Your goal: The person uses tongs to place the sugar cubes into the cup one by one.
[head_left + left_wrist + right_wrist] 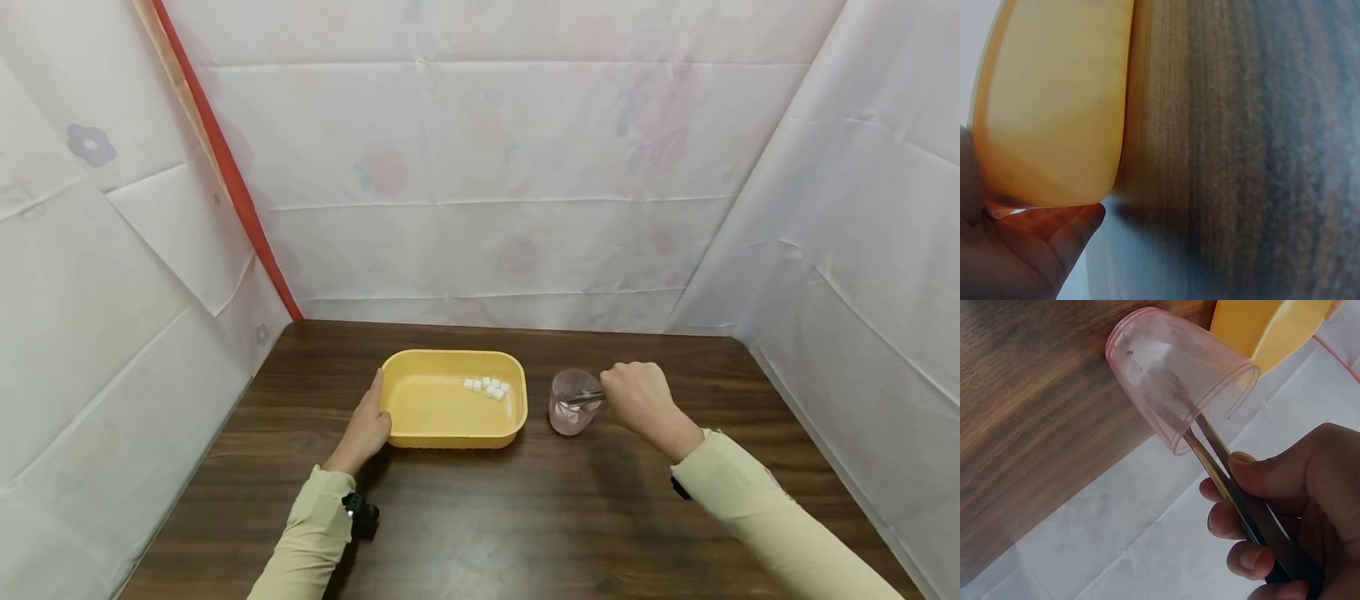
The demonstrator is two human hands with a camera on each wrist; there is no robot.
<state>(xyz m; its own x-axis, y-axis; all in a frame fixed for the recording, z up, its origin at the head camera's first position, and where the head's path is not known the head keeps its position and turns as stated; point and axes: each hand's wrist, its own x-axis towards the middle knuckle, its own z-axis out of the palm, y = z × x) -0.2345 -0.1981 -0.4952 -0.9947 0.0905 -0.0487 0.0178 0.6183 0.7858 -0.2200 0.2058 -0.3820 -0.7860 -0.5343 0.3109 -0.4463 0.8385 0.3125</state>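
- Our left hand (366, 429) gripped the tray (450, 442), left edge!
- Our right hand (643, 402) pinched tweezers (1266, 530), tips in the cup (1154, 369).
- Cubes (498, 395) seemed light, crumbly; sides suited gripping.

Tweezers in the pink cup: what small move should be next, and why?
Probably the right hand should ease the tweezers open, as they reach inside the pink cup. White cubes lie in the yellow tray; whether the tweezers hold one is unclear.
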